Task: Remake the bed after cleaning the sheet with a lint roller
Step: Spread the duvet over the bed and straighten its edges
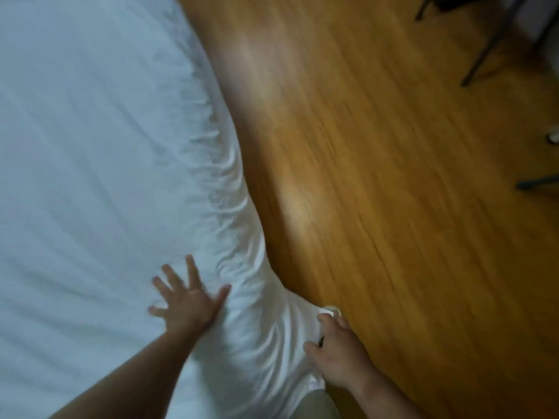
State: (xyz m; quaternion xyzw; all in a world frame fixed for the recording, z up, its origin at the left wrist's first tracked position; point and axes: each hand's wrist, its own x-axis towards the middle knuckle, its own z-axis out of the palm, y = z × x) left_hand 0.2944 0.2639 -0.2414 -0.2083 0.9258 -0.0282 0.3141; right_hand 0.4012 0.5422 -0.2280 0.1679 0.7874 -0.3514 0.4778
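A white sheet covers the bed, which fills the left half of the view; it is wrinkled along its right edge. My left hand lies flat on the sheet near that edge, fingers spread and straight. My right hand grips a bunch of the sheet at the bed's side, pulled out toward the floor. A small white object shows just beyond its fingers; what it is I cannot tell. The frame is blurred by motion.
A wooden floor runs along the right of the bed. Dark thin legs of a stand or chair rise at the top right, another dark leg lies at the right edge.
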